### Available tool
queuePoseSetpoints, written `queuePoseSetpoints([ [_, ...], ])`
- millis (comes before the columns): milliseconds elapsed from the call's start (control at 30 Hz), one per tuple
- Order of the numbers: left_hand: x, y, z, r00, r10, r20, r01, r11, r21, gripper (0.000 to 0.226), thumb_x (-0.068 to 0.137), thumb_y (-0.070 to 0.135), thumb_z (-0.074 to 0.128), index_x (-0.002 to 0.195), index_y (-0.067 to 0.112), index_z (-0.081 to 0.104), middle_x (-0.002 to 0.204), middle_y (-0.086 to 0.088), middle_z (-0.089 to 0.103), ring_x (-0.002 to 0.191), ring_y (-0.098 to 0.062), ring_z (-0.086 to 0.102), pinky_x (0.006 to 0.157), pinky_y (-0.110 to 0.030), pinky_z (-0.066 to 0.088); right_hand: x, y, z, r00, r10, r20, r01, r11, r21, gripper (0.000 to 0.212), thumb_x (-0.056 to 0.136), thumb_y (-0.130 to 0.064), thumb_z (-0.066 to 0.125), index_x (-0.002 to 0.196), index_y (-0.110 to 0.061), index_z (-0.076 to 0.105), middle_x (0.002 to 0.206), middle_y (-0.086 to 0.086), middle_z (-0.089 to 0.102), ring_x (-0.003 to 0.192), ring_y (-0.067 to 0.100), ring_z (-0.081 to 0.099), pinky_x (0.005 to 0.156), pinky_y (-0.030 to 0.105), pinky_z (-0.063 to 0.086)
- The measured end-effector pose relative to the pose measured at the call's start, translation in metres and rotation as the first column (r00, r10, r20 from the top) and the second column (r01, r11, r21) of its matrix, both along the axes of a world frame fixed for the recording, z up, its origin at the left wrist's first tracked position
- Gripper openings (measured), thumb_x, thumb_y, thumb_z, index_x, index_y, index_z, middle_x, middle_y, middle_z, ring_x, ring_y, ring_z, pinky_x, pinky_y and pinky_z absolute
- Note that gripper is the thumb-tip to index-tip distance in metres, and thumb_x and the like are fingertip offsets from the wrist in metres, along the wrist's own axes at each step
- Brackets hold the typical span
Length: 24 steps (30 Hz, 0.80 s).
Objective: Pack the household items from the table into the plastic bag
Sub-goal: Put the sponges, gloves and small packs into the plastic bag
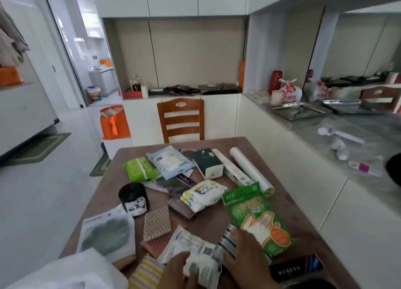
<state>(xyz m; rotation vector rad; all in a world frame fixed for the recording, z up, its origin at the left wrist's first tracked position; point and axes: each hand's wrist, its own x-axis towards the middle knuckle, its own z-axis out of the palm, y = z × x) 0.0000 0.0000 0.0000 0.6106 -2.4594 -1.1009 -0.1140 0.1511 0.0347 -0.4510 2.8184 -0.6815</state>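
Observation:
Household items cover the brown table (288,204). At the near edge my left hand (175,271) grips a white printed packet (195,251). Beside it my right hand (245,254) presses, fingers bent, on a blue-striped pack (226,238), touching the green glove pack (258,217). A white plastic bag (71,273) lies at the bottom left corner. Farther back lie a black roll with a panda label (133,198), a green wipes pack (140,168), a white and yellow wipes pack (204,194), a dark green tissue pack (208,163), and a white roll (249,169).
A wooden chair (181,119) stands at the table's far side. White cabinets with a grey counter (338,134) run along the right, holding trays and a tied bag. An orange bag (114,121) sits on the floor at the back left. Scouring cloths (157,222) lie near my hands.

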Motion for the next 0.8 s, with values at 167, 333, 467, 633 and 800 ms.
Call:
queuePoseSetpoints([
  [167, -0.030, -0.022, 0.025, 0.966, -0.036, 0.256, -0.054, 0.940, 0.337, 0.045, 0.088, 0.029, 0.062, 0.128, 0.012, 0.053, 0.121, -0.007, 0.058, 0.107, -0.015, 0.055, 0.087, -0.024, 0.040, -0.028, 0.000, -0.005, 0.996, -0.061, 0.067, 0.044, 0.971, 0.234, 0.088, 0.074, -0.066, 0.055, 0.140, -0.013, 0.030, 0.140, 0.008, 0.041, 0.129, 0.028, 0.038, 0.103, 0.039, 0.036],
  [333, -0.031, -0.021, 0.025, 0.952, -0.011, 0.307, -0.148, 0.860, 0.489, 0.039, 0.087, 0.033, 0.062, 0.121, 0.014, 0.055, 0.110, -0.004, 0.062, 0.102, -0.018, 0.059, 0.094, -0.035, 0.047, -0.051, -0.001, 0.005, 0.990, -0.054, 0.130, 0.033, 0.987, 0.155, 0.049, 0.068, -0.055, 0.074, 0.088, -0.016, 0.052, 0.098, 0.008, 0.055, 0.091, 0.022, 0.057, 0.074, 0.032, 0.046],
  [467, -0.033, -0.022, 0.025, 0.971, 0.006, 0.240, -0.189, 0.639, 0.745, 0.019, 0.089, 0.018, 0.062, 0.104, 0.006, 0.059, 0.092, -0.013, 0.066, 0.087, -0.025, 0.065, 0.080, -0.042, 0.053, -0.071, -0.001, 0.026, 0.985, 0.077, 0.154, -0.051, 0.985, -0.164, 0.034, 0.080, -0.036, 0.071, 0.061, -0.017, 0.049, 0.063, -0.003, 0.051, 0.057, 0.010, 0.049, 0.048, 0.022, 0.034],
  [633, -0.027, -0.025, 0.028, 0.942, 0.132, 0.309, -0.305, 0.722, 0.620, 0.017, 0.090, 0.028, 0.057, 0.088, 0.011, 0.055, 0.096, -0.007, 0.062, 0.092, -0.024, 0.062, 0.081, -0.039, 0.051, -0.064, -0.045, 0.016, 0.942, 0.207, 0.263, -0.134, 0.953, -0.271, 0.028, 0.083, -0.046, 0.060, 0.095, -0.021, 0.059, 0.098, 0.000, 0.065, 0.088, 0.016, 0.062, 0.080, 0.027, 0.052],
  [800, -0.004, -0.026, 0.038, 0.888, 0.207, 0.410, -0.442, 0.631, 0.638, 0.024, 0.087, 0.015, 0.053, 0.064, 0.014, 0.052, 0.068, -0.005, 0.053, 0.061, -0.018, 0.049, 0.063, -0.034, 0.043, -0.050, -0.060, -0.017, 0.878, 0.181, 0.443, -0.191, 0.981, -0.023, 0.100, 0.064, -0.058, 0.074, 0.144, -0.014, 0.033, 0.145, 0.007, 0.046, 0.127, 0.024, 0.049, 0.101, 0.033, 0.042],
])
